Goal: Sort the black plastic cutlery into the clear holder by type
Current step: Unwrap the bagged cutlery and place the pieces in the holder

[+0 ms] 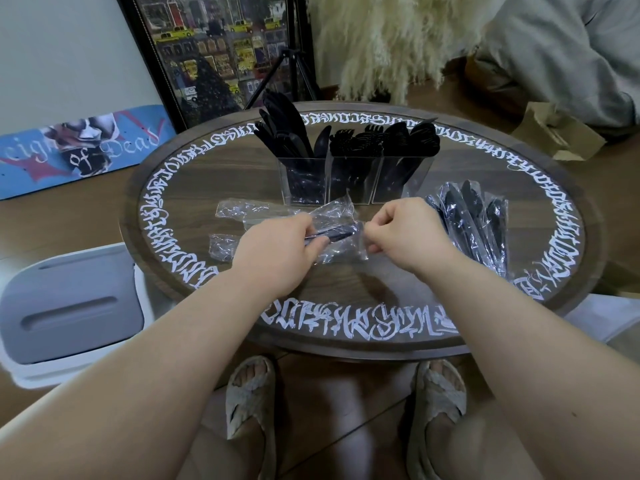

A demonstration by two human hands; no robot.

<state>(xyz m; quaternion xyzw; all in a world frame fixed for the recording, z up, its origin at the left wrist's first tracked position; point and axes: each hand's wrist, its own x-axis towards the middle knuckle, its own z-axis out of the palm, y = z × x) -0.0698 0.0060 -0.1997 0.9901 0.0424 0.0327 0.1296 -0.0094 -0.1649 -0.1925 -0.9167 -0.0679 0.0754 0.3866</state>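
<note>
A clear three-compartment holder stands at the middle back of the round table. Knives fill its left compartment, forks the middle one, spoons the right one. Just in front of the holder, my left hand grips a black cutlery piece that is still in its clear wrapper. My right hand pinches the wrapper's right end. A pile of wrapped black cutlery lies to the right of my hands.
Empty clear wrappers lie on the table left of my hands. A grey and white bin stands left of the table. A tripod, a framed picture and a painted board are behind. A cardboard box sits at right.
</note>
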